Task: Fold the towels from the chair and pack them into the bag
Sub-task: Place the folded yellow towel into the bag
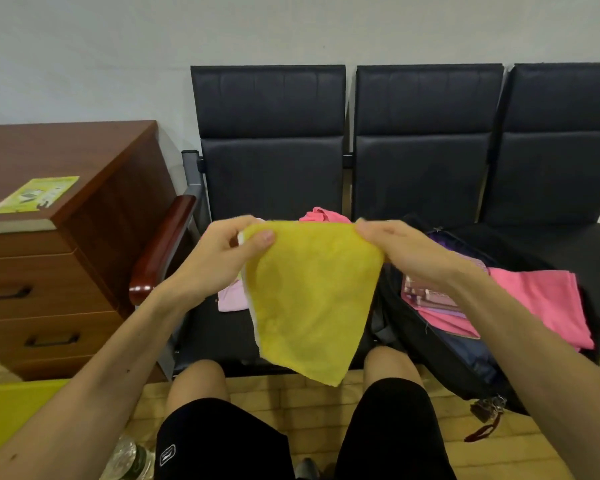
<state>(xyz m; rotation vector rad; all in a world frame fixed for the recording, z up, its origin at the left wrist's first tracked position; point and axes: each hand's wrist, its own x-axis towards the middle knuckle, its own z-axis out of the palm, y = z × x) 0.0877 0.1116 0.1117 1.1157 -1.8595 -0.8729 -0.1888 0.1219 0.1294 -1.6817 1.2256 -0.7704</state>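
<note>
A yellow towel (309,299) hangs in the air in front of the left seat of a black row chair (274,161). My left hand (229,251) pinches its top left corner and my right hand (406,247) pinches its top right corner. Behind the towel a crumpled pink towel (321,214) and a pale pink cloth (231,296) lie on the seat. An open black bag (440,344) rests on the middle seat, holding a folded pink towel (548,299) and a purple patterned one (430,296).
A brown wooden drawer cabinet (66,237) with a green leaflet (35,194) stands at the left, beside the chair's red-brown armrest (163,244). My knees in black shorts are below. A plastic bottle (129,459) lies on the tan floor; something yellow (11,407) sits at bottom left.
</note>
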